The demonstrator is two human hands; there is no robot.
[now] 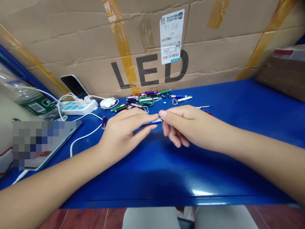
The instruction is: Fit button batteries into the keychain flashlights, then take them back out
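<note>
Nearest are the person's bare forearms (64, 178), coming in from left and right, with light grey trouser legs (150, 218) below the near edge of a glossy blue counter (166, 171) and a red floor (83, 219) beneath. Over the middle of the counter the two hands meet at a small blue tube (156, 121). The left hand (126, 127) has its thumb and fingers closed narrowly along the tube. The right hand (188, 124) pinches its right end between thumb and index finger, the other fingers curled loosely below; exactly what is caught in that pinch is hidden.

Beyond the hands lies a loose pile of slim metallic tubes (143, 100) in green, purple, black and silver, some with clips. Just right of it are a blue tube and a silver tube (184, 99) with a clip; another small item (205, 107) shows partly behind the right hand. Left of the left hand stands a short purple cylinder (103, 122). Farther left are a white power strip (77, 107) with cables, a leaning phone (73, 86), a plastic bottle (35, 101) and a tablet (59, 146). At the far side rises a taped carton (90, 41) lettered LED, bearing a white label (172, 38).
</note>
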